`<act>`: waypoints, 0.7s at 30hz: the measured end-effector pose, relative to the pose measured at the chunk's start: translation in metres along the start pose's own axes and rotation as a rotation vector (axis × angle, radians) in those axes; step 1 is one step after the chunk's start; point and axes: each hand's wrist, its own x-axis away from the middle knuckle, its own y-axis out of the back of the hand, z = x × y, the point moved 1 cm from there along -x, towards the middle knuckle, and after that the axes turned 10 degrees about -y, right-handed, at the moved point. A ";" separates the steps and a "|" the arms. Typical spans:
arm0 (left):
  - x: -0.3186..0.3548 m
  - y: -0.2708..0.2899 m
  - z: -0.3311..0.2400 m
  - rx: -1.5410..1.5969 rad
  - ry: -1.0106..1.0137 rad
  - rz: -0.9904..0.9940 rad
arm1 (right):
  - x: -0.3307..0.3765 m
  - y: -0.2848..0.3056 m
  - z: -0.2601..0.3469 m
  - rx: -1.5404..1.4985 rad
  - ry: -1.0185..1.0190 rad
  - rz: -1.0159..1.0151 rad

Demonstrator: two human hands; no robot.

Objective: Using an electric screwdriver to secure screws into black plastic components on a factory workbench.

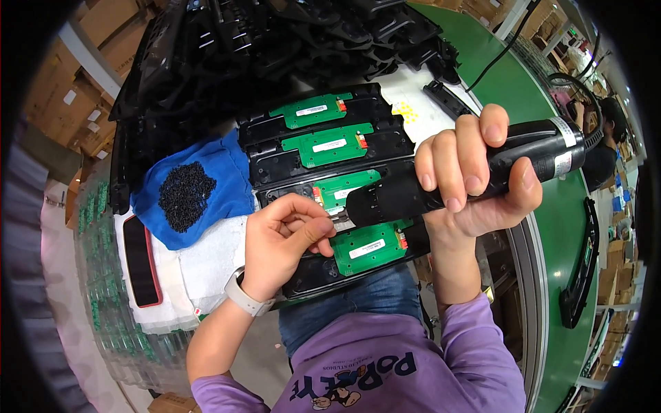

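My right hand point(465, 175) wraps around a black electric screwdriver point(513, 148), held tilted with its metal bit pointing left. At the bit's tip are the pinched fingers of my left hand point(286, 230); whatever they hold is too small or hidden to make out. Below both hands lie several long black plastic housings point(265, 150) in a row, each with a green circuit board point(334, 146) bearing a white label and a small red-and-white connector. The screwdriver and my left fingers partly cover the third board point(365, 179). Left of the housings, a blue cloth point(234, 162) carries a heap of small black screws point(184, 196).
Black plastic parts point(289, 48) are piled at the back. A phone point(141, 261) with a red edge lies at the left, near stacked clear trays point(103, 275) of green boards. On the right, a green surface point(551, 275) bears a long black part point(578, 268). A person point(606, 148) sits beyond.
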 end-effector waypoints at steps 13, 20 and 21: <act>0.004 -0.005 0.002 -0.282 -0.120 0.156 | -0.003 -0.010 -0.001 -0.050 -0.126 -0.258; 0.002 -0.004 0.001 -0.027 -0.244 -0.020 | 0.007 0.000 0.010 -0.143 -0.124 -0.193; 0.001 0.001 0.005 -0.007 -0.205 0.022 | 0.008 0.001 0.013 -0.123 -0.186 -0.114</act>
